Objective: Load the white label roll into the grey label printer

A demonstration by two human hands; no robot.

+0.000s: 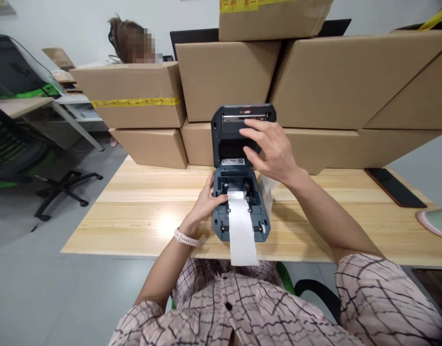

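Note:
A dark grey label printer (218, 211) lies on the wooden table with its lid (232, 137) raised. White label paper (242, 235) runs from the roll bay out over the printer's front and hangs past the table edge. My left hand (207, 198) grips the left wall of the base, its thumb over the rim beside the paper and its other fingers outside. In front of the lid's inner face is my right hand (271, 149), fingers spread and holding nothing; whether a fingertip touches the lid I cannot tell. A sticker (233, 162) shows near the hinge.
Stacked cardboard boxes (228, 79) line the table's back edge. A black phone (396, 187) and a pale green and pink object (435, 222) lie at the right. Clear plastic (267, 192) stands beside the printer. Behind the boxes, a person's head (129, 41) shows. An office chair (22, 149) is at left.

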